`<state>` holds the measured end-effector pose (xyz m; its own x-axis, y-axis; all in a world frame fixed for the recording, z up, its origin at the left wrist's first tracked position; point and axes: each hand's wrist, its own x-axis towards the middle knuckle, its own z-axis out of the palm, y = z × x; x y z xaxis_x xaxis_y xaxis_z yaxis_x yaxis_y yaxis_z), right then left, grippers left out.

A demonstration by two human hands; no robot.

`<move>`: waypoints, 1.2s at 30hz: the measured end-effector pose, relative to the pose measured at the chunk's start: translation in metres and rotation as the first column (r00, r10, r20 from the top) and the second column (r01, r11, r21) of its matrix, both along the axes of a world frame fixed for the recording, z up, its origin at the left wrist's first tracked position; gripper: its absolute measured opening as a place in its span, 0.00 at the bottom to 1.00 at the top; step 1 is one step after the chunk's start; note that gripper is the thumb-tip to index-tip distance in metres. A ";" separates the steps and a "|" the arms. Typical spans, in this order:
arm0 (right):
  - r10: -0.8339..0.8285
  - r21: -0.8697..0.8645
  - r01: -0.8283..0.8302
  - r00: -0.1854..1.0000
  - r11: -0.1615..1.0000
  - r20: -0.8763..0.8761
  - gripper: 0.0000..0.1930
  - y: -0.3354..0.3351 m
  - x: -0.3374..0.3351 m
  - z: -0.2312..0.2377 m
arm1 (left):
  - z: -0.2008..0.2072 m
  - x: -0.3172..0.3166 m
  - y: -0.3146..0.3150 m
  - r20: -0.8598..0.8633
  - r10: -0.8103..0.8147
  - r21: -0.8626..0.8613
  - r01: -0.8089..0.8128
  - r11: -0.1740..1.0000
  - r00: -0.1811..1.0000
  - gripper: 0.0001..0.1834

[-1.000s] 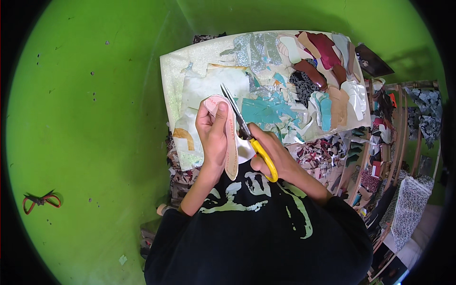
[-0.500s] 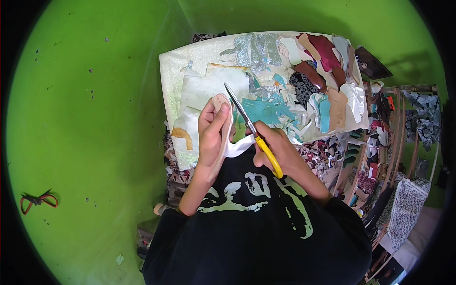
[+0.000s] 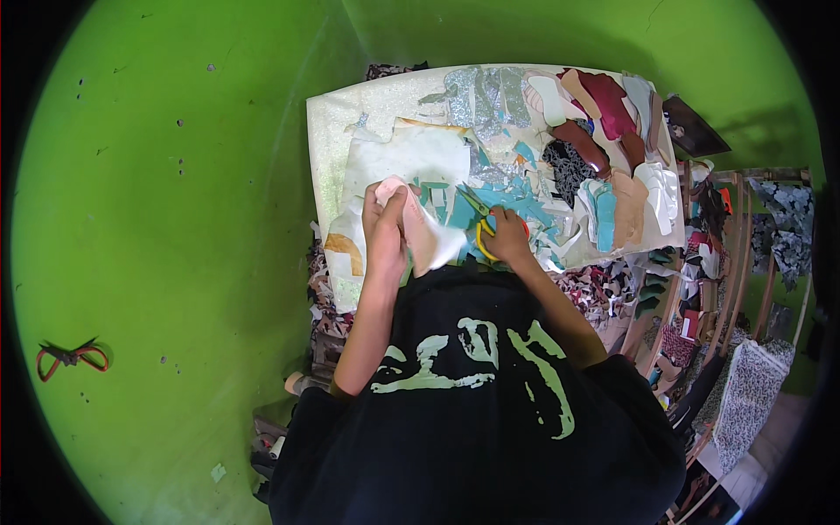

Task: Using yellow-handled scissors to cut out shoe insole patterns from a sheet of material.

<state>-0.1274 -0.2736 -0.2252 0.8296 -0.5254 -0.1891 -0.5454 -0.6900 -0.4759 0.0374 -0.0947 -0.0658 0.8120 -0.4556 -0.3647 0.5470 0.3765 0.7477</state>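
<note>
My left hand [image 3: 385, 229] is closed on a pale pink, insole-shaped piece [image 3: 418, 229], with the thumb over its upper end. A loose white flap of material [image 3: 450, 248], smeared by motion, hangs off that piece on its right side. My right hand [image 3: 509, 238] grips a pair of scissors [image 3: 484, 248] by yellow and red handles. The blades point up and left, over teal scraps [image 3: 516, 194] on the table, apart from the pink piece. White sheet material [image 3: 411, 150] lies on the table beyond my left hand.
Several cut pieces in maroon, brown [image 3: 628, 210], white and teal lie along the right of the table [image 3: 329, 118]. A wooden rack [image 3: 739, 254] with fabrics stands at the right. Scraps [image 3: 588, 290] are heaped below the table edge. Red-handled cutters [image 3: 72, 357] hang on the green wall.
My right hand has moved the scissors away from the pink piece, to the right and down toward the teal scraps. The left hand has tilted the piece, and its white flap swings.
</note>
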 end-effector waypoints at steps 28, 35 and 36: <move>-0.460 0.938 -0.019 0.868 0.346 0.187 0.11 0.107 0.036 0.042 | -0.113 -0.023 0.068 -0.385 -0.553 -0.223 0.507 0.833 0.739 0.27; -0.456 0.852 0.179 0.886 0.493 0.078 0.10 0.112 0.033 0.035 | -0.127 -0.025 0.084 -0.330 -0.411 -0.118 0.395 0.911 0.850 0.21; -0.519 0.881 0.167 0.849 0.442 0.100 0.11 0.114 0.037 0.033 | -0.129 -0.024 0.087 -0.331 -0.411 -0.114 0.396 0.911 0.850 0.21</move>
<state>-0.0904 -0.1595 -0.1925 0.7116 -0.5241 -0.4678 -0.3396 0.3263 -0.8822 0.0137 -0.0080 -0.1946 0.3825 -0.7362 -0.5583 0.8743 0.0930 0.4763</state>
